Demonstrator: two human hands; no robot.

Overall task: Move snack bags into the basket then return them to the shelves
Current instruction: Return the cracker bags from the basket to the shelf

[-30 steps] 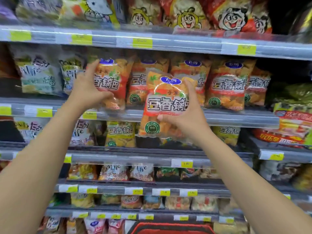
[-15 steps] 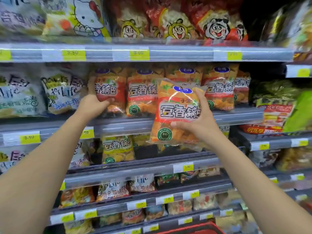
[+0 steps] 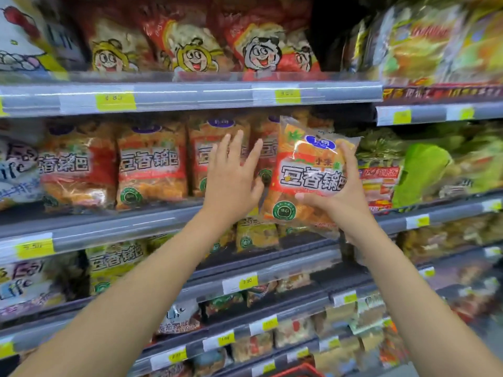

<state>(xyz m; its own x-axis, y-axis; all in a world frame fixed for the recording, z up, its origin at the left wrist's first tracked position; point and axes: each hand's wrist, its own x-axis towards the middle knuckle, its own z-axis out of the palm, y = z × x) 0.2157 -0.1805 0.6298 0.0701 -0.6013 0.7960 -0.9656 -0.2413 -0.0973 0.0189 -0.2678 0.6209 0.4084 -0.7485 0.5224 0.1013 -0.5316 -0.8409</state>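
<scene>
Shelves (image 3: 190,97) of snack bags (image 3: 151,164) with yellow price tags (image 3: 115,101); left hand (image 3: 231,176) spread, right hand (image 3: 347,198) gripping an orange bag (image 3: 307,170).

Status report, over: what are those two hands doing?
Right hand grips orange snack bag, raised at shelf. Left hand open, fingers spread before shelved bags. Row looks full.

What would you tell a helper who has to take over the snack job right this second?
Left hand: open, fingers spread, in front of the row of orange bags on the shelf; contact unclear.
Right hand: grip on one orange snack bag, held up at the right end of that row.
Basket: only its red rim shows at the bottom edge; contents hidden.
Done: this bag is out of the basket.
Left: probably seat it in the row, then check the basket for more.
</scene>
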